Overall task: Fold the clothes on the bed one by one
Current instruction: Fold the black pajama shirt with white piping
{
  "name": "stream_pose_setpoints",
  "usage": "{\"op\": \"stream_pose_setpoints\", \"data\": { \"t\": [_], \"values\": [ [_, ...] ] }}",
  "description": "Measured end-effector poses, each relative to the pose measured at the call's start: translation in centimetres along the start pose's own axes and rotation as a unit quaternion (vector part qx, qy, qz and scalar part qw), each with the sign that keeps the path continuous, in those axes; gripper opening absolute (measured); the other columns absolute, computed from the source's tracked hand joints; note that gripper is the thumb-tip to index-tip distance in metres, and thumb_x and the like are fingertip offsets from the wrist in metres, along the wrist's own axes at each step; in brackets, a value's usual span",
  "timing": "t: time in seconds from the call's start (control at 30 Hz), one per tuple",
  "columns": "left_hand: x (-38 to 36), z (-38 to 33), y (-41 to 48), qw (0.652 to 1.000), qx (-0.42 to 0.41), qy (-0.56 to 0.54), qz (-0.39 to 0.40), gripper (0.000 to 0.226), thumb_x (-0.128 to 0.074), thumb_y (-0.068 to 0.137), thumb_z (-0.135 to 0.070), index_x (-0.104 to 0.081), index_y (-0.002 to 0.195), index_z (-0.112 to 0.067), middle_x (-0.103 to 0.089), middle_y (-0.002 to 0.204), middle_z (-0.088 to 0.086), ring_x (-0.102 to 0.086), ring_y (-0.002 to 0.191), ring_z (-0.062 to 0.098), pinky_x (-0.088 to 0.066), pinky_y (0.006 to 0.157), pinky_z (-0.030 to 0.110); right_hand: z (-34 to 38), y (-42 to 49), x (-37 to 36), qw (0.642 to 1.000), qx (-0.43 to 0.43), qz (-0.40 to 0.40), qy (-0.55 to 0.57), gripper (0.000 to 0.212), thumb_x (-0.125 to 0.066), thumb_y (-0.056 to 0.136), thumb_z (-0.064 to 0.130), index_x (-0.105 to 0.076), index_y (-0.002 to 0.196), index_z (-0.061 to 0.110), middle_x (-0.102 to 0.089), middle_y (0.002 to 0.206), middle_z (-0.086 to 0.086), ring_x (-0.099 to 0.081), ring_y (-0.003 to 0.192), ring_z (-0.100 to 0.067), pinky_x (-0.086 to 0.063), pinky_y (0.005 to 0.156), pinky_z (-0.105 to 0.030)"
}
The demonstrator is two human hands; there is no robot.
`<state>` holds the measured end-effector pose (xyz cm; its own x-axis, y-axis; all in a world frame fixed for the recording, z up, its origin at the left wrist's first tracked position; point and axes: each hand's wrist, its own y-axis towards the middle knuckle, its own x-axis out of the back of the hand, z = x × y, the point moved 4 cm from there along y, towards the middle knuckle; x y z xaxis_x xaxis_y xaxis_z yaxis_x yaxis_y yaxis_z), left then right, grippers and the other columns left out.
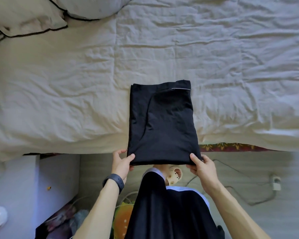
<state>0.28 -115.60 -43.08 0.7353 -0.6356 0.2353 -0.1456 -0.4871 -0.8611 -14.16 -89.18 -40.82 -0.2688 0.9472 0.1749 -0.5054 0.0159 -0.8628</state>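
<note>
Folded black garment held at the edge of the bed

The bed (pixel 72 80) fills the room ahead under a creased cream sheet, with two dark-piped pillows (pixel 26 16) at its far left corner. The black garment (pixel 162 121) lies folded into a neat rectangle at the bed's near edge, its near end hanging just past the mattress. Both hands have that end: the left hand (pixel 122 161) pinches the left corner, thumb on top, and the right hand (pixel 203 168) pinches the right corner the same way. A dark wristband (pixel 115 181) sits on the left wrist.
</note>
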Motion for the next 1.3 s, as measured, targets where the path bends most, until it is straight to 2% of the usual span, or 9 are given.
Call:
{"op": "stream_pose_setpoints", "data": {
  "t": [0.2,0.37,0.47,0.6,0.7,0.77,0.87,1.03,1.3],
  "values": [
    [1.0,1.8,-3.5,0.999,0.002,0.015,0.034,0.037,-0.056,0.097,0.0,-0.049,0.119,-0.029,-0.069,0.105,0.009,-0.065,0.077,0.025,-0.048,0.056,0.031,0.0,-3.6,1.3,0.997,0.051,0.025,-0.044,0.039,-0.058,0.102,0.016,-0.049,0.129,0.043,-0.078,0.089,-0.004,-0.074,0.068,-0.023,-0.056,0.077,-0.035],
    [0.4,-2.0,-3.4,0.995,-0.038,0.015,0.089,0.028,-0.05,0.098,0.004,-0.063,0.108,-0.019,-0.063,0.096,0.01,-0.057,0.054,0.015,-0.05,0.056,0.027,3.1,-2.5,2.1,0.993,0.068,0.082,-0.056,0.028,-0.056,0.099,0.002,-0.066,0.114,0.023,-0.073,0.094,-0.02,-0.072,0.067,-0.025,-0.052,0.068,-0.03],
    [0.0,-5.1,-2.7,0.985,-0.02,0.02,0.169,0.024,-0.055,0.093,0.002,-0.068,0.106,-0.013,-0.061,0.089,0.007,-0.057,0.054,0.012,-0.048,0.053,0.02,6.7,-1.6,2.0,0.979,0.101,0.14,-0.109,0.048,-0.065,0.086,-0.01,-0.064,0.12,0.024,-0.077,0.095,-0.011,-0.075,0.089,-0.025,-0.053,0.072,-0.024],
    [0.1,-10.1,-0.4,0.955,-0.089,0.133,0.249,0.059,-0.077,0.061,-0.001,-0.065,0.117,-0.018,-0.074,0.094,-0.003,-0.067,0.075,0.008,-0.051,0.068,0.02,12.1,0.5,0.8,0.951,0.164,0.162,-0.207,0.031,-0.074,0.091,0.01,-0.065,0.117,0.025,-0.079,0.092,0.0,-0.075,0.081,-0.015,-0.054,0.077,-0.024],
    [-1.2,-13.9,2.3,0.926,-0.19,0.266,0.188,0.034,-0.077,0.083,0.001,-0.066,0.102,-0.025,-0.074,0.076,-0.015,-0.065,0.07,-0.001,-0.049,0.07,0.016,15.5,3.7,-0.2,0.932,0.228,0.098,-0.263,0.009,-0.066,0.098,0.031,-0.068,0.106,0.031,-0.071,0.071,0.009,-0.06,0.06,-0.006,-0.044,0.057,-0.018],
    [-2.3,-16.5,4.5,0.899,-0.263,0.336,0.1,0.003,-0.068,0.095,-0.027,-0.07,0.092,-0.026,-0.072,0.079,-0.006,-0.064,0.074,0.008,-0.046,0.066,0.025,17.2,6.3,-1.3,0.92,0.262,0.048,-0.288,0.013,-0.062,0.099,0.042,-0.066,0.101,0.03,-0.06,0.075,0.01,-0.052,0.063,-0.004,-0.04,0.059,-0.02],
    [-4.6,-18.1,7.5,0.898,-0.271,0.342,0.061,0.034,-0.05,0.099,-0.052,-0.063,0.088,-0.023,-0.065,0.093,0.002,-0.061,0.083,0.017,-0.044,0.069,0.031,18.6,10.1,-3.4,0.919,0.263,0.003,-0.293,0.027,-0.052,0.103,0.048,-0.061,0.111,0.024,-0.059,0.107,0.001,-0.059,0.091,-0.009,-0.045,0.074,-0.022],
    [-7.8,-18.3,11.2,0.943,-0.192,0.271,-0.036,0.035,-0.036,0.107,-0.043,-0.055,0.105,-0.014,-0.057,0.09,-0.003,-0.053,0.086,0.021,-0.036,0.076,0.03,19.6,14.2,-6.9,0.925,0.237,-0.058,-0.292,0.036,-0.039,0.107,0.049,-0.053,0.113,0.016,-0.056,0.095,0.007,-0.054,0.093,-0.018,-0.04,0.076,-0.031],
    [-9.5,-19.4,15.2,0.893,-0.207,0.39,-0.085,0.037,-0.027,0.108,-0.04,-0.045,0.1,-0.009,-0.049,0.076,0.001,-0.048,0.072,0.03,-0.035,0.063,0.037,19.6,18.6,-9.0,0.91,0.161,-0.122,-0.363,0.054,-0.027,0.105,0.059,-0.051,0.118,0.013,-0.055,0.098,-0.002,-0.053,0.093,-0.028,-0.043,0.084,-0.043]
  ]
}}
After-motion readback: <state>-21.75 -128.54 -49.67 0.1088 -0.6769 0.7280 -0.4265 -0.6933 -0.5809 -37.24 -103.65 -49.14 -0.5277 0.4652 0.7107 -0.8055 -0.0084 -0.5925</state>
